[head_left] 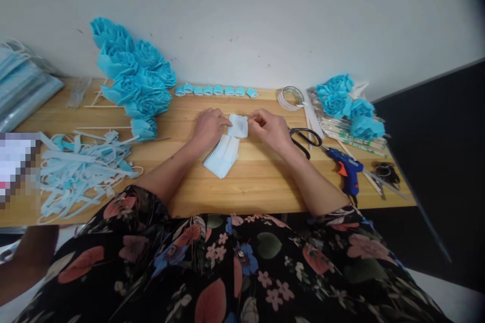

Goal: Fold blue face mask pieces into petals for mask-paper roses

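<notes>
A small pale blue square of mask fabric lies between my hands at the middle of the wooden table. My left hand has its fingers closed at the square's left edge. At the upper right corner, my right hand is closed with thumb and fingertips pinched together; its other fingers curl inward. Just below the square, a fanned stack of similar fabric pieces rests on the wood. Near my right wrist lie black-handled scissors, partly hidden by the forearm.
Several rolled blue pieces line the wall beside a tape roll. Blue fabric flowers stand left and right. Cut strips and ear loops heap at left. A blue glue gun lies right; packed masks far left.
</notes>
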Demonstrator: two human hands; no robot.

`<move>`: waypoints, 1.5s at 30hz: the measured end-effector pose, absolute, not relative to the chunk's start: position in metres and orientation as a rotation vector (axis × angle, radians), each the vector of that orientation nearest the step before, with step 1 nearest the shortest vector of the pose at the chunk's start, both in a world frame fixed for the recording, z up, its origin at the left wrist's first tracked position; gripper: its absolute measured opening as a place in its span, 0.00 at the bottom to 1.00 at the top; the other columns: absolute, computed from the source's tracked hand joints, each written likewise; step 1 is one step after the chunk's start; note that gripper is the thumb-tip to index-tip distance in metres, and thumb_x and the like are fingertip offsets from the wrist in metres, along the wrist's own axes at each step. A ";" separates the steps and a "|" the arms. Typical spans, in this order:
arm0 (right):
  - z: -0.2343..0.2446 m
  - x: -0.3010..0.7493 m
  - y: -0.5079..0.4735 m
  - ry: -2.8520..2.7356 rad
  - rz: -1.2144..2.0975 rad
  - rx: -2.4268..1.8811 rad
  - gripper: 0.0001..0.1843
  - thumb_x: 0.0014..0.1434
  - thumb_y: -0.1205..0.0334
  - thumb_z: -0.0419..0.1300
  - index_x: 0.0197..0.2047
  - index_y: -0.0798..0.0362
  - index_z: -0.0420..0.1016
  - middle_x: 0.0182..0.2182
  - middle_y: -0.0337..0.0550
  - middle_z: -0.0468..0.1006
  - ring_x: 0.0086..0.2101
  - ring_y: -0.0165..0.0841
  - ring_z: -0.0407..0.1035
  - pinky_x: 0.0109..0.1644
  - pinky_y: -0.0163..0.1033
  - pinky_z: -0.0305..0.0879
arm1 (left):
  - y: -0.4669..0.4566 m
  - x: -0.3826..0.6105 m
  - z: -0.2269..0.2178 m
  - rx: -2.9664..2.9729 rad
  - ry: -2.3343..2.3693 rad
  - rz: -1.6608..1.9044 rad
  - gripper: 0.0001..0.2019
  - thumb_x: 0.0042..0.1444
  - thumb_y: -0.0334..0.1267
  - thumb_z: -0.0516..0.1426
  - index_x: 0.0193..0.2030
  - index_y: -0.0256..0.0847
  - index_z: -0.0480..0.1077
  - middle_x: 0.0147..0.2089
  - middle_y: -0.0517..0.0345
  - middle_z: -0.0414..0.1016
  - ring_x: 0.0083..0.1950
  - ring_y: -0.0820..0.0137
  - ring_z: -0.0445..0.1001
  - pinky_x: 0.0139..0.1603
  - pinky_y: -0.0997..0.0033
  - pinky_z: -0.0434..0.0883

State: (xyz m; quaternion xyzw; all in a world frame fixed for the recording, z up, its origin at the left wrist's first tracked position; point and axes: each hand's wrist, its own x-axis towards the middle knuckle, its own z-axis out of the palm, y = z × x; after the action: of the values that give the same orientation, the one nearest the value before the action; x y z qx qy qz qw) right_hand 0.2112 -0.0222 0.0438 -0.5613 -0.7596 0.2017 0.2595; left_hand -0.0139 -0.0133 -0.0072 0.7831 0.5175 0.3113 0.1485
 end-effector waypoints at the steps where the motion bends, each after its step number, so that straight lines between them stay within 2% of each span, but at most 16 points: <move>1: 0.046 0.207 -0.027 -2.111 0.563 -1.503 0.12 0.64 0.55 0.60 0.40 0.51 0.82 0.32 0.42 0.84 0.32 0.34 0.74 0.36 0.38 0.59 | -0.014 -0.014 -0.006 2.250 1.484 0.881 0.18 0.56 0.25 0.52 0.36 0.45 0.83 0.39 0.53 0.79 0.44 0.61 0.71 0.49 0.57 0.67; 3: 0.050 0.198 -0.035 -2.256 0.603 -1.473 0.16 0.66 0.49 0.60 0.36 0.52 0.81 0.31 0.42 0.83 0.32 0.34 0.72 0.34 0.38 0.55 | -0.015 -0.014 -0.003 2.254 1.485 0.842 0.18 0.55 0.25 0.52 0.37 0.45 0.84 0.40 0.52 0.79 0.44 0.61 0.71 0.49 0.56 0.67; 8: 0.047 0.182 -0.045 -2.527 0.527 -1.392 0.22 0.61 0.40 0.65 0.44 0.52 0.79 0.38 0.48 0.82 0.41 0.41 0.73 0.36 0.39 0.55 | -0.018 -0.013 0.001 2.285 1.502 0.795 0.20 0.55 0.26 0.52 0.41 0.45 0.85 0.40 0.50 0.80 0.44 0.59 0.72 0.50 0.55 0.67; 12: 0.039 0.182 -0.044 -2.557 0.584 -1.343 0.18 0.59 0.47 0.70 0.42 0.51 0.76 0.42 0.48 0.81 0.43 0.41 0.71 0.39 0.39 0.56 | -0.020 -0.011 0.003 2.283 1.496 0.766 0.18 0.57 0.28 0.52 0.40 0.44 0.84 0.40 0.51 0.82 0.44 0.59 0.75 0.51 0.55 0.69; 16: 0.032 0.187 -0.038 -2.376 0.833 -1.245 0.10 0.57 0.58 0.69 0.36 0.51 0.73 0.35 0.41 0.78 0.36 0.34 0.67 0.39 0.37 0.56 | -0.021 -0.010 0.004 2.162 1.479 0.823 0.16 0.56 0.29 0.52 0.38 0.43 0.83 0.40 0.54 0.82 0.43 0.63 0.77 0.50 0.60 0.70; 20: 0.032 0.194 -0.032 -2.043 1.076 -1.229 0.11 0.55 0.56 0.67 0.34 0.52 0.71 0.30 0.36 0.74 0.29 0.29 0.62 0.36 0.36 0.55 | -0.020 -0.010 0.008 1.852 1.357 1.081 0.15 0.61 0.33 0.51 0.42 0.39 0.80 0.41 0.53 0.82 0.43 0.66 0.78 0.49 0.65 0.72; 23: 0.034 0.197 -0.030 -1.863 1.148 -1.244 0.13 0.54 0.53 0.66 0.33 0.52 0.70 0.30 0.36 0.74 0.29 0.29 0.63 0.35 0.36 0.57 | -0.022 -0.010 0.014 1.701 1.170 1.170 0.19 0.69 0.45 0.49 0.46 0.38 0.78 0.37 0.53 0.81 0.40 0.68 0.77 0.47 0.67 0.73; 26: 0.035 0.198 -0.028 -1.761 1.161 -1.239 0.13 0.53 0.52 0.66 0.34 0.52 0.71 0.31 0.37 0.76 0.31 0.30 0.66 0.36 0.37 0.60 | -0.027 -0.007 0.019 1.700 1.043 1.106 0.20 0.65 0.52 0.55 0.51 0.38 0.76 0.38 0.55 0.81 0.38 0.69 0.76 0.43 0.70 0.72; 28: 0.034 0.199 -0.027 -1.730 1.173 -1.233 0.13 0.53 0.52 0.66 0.34 0.52 0.71 0.31 0.37 0.76 0.30 0.30 0.66 0.36 0.37 0.61 | -0.030 -0.004 0.020 1.743 1.023 1.070 0.20 0.59 0.47 0.62 0.54 0.39 0.74 0.38 0.57 0.80 0.37 0.70 0.76 0.40 0.72 0.71; 30: 0.032 0.199 -0.024 -1.706 1.192 -1.220 0.14 0.53 0.51 0.66 0.37 0.52 0.73 0.32 0.38 0.77 0.30 0.31 0.67 0.35 0.37 0.63 | -0.030 -0.001 0.018 1.777 1.050 1.075 0.21 0.56 0.40 0.63 0.56 0.39 0.74 0.36 0.59 0.79 0.35 0.71 0.75 0.39 0.73 0.70; 34: 0.026 0.202 -0.018 -1.685 1.195 -1.149 0.20 0.53 0.50 0.67 0.46 0.52 0.76 0.37 0.40 0.80 0.33 0.32 0.70 0.38 0.38 0.65 | -0.028 0.001 0.011 1.717 1.126 1.170 0.22 0.59 0.36 0.59 0.61 0.40 0.71 0.32 0.61 0.77 0.31 0.72 0.73 0.35 0.73 0.68; 36: 0.025 0.203 -0.017 -1.694 1.211 -1.147 0.22 0.53 0.50 0.68 0.48 0.52 0.77 0.34 0.38 0.77 0.32 0.31 0.68 0.37 0.37 0.64 | -0.025 0.001 0.008 1.676 1.117 1.208 0.25 0.59 0.37 0.60 0.64 0.40 0.69 0.32 0.60 0.78 0.31 0.72 0.73 0.35 0.73 0.68; 39: 0.026 0.203 -0.017 -1.653 1.200 -1.184 0.15 0.54 0.49 0.67 0.35 0.52 0.74 0.26 0.33 0.70 0.26 0.27 0.61 0.32 0.36 0.56 | -0.023 -0.001 0.006 1.640 1.103 1.242 0.27 0.60 0.38 0.60 0.66 0.39 0.67 0.32 0.60 0.79 0.30 0.72 0.72 0.36 0.72 0.69; 41: 0.027 0.202 -0.018 -1.596 1.174 -1.190 0.15 0.54 0.50 0.66 0.29 0.52 0.69 0.22 0.32 0.65 0.24 0.26 0.57 0.30 0.35 0.53 | -0.023 -0.001 0.006 1.621 1.109 1.262 0.27 0.60 0.38 0.59 0.67 0.39 0.66 0.33 0.59 0.80 0.31 0.72 0.73 0.37 0.72 0.70; 45: 0.030 0.202 -0.017 -1.516 1.192 -1.170 0.16 0.53 0.49 0.66 0.27 0.51 0.67 0.21 0.31 0.63 0.23 0.25 0.55 0.29 0.35 0.51 | -0.022 -0.002 0.005 1.594 1.115 1.273 0.28 0.61 0.37 0.57 0.68 0.40 0.64 0.34 0.59 0.81 0.32 0.71 0.75 0.38 0.70 0.73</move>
State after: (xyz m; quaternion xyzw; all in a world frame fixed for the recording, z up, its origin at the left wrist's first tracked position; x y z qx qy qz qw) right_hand 0.2025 -0.0172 0.0297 -0.4688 -0.6073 0.4772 0.4286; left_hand -0.0016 -0.0222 0.0052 0.6293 0.4403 0.5024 0.3971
